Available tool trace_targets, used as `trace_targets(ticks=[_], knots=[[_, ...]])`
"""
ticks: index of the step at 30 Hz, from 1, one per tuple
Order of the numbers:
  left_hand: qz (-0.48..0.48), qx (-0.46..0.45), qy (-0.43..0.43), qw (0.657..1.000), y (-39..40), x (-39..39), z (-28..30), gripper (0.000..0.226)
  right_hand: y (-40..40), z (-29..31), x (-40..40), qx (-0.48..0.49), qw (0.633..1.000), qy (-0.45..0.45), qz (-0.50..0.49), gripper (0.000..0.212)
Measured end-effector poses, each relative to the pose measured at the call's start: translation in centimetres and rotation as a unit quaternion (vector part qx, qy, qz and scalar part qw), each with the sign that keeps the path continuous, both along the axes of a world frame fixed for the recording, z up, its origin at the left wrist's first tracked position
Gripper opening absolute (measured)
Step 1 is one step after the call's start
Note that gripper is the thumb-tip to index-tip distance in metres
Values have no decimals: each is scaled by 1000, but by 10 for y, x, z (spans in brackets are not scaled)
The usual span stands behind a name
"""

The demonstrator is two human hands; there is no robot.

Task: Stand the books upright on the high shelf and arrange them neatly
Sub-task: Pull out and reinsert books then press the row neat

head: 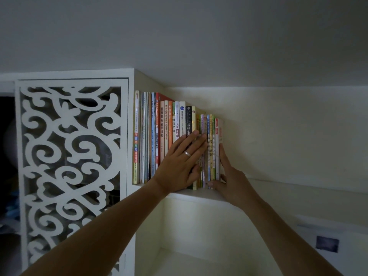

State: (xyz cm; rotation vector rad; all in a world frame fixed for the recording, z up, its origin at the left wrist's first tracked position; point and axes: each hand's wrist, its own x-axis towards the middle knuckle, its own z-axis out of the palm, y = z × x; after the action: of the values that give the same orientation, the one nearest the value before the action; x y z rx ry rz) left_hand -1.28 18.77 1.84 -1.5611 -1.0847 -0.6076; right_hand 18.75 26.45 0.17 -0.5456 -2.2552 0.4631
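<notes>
Two bare forearms reaching up from the bottom edge, nearest of all. Left hand (180, 162) laid flat, fingers straight and together, pressing on the spines in the middle of the row; a ring (187, 153) on one finger. Right hand (229, 179) set against the outer face of the last book at the right end, fingers extended along the cover, thumb down by the bottom edge near the shelf lip (bracing rather than gripping, by the look of it).

Books (171, 136) already upright on the high shelf (199, 193), packed from the white cabinet side at the left, tallest there and stepping down to the right. Seemingly close to finished: only squaring the spines flush and closing the right end left, as far as can be judged. No loose books in view.

Shelf pale and plain, running on bare to the right. Carved white screen (70, 156) at the left. Behind and above, cream wall and low ceiling, dimly lit; an open compartment beneath.
</notes>
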Motion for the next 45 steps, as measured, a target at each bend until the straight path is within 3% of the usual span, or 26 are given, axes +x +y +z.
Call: trace_targets(ticks=[13,18,23,26,29,31,37,45], knots=[[-25,-23,-17,999,-7,-1,1,65,-3,-4,0,3,1000,5,22,128],[17,79,-183,980,-8,-4,-3,70,-1,-4,-1,-10,999,-7,34,125],[5,67,-174,982,-5,-6,1,77,3,-5,-4,0,1000,-13,20,126],[-28,105,-192,975,-10,-4,-2,69,0,-4,-2,-4,999,-5,33,126],[9,181,-272,945,-13,-8,-7,66,-5,-3,-5,-19,999,12,39,129],[38,177,-319,930,-13,-15,-7,70,-5,-4,-8,-12,999,21,31,131],[65,165,-308,935,-11,-18,-7,76,-5,-6,-12,3,999,28,16,134],[96,172,-308,931,-11,-16,-10,70,-8,-8,-9,6,999,44,-6,121]])
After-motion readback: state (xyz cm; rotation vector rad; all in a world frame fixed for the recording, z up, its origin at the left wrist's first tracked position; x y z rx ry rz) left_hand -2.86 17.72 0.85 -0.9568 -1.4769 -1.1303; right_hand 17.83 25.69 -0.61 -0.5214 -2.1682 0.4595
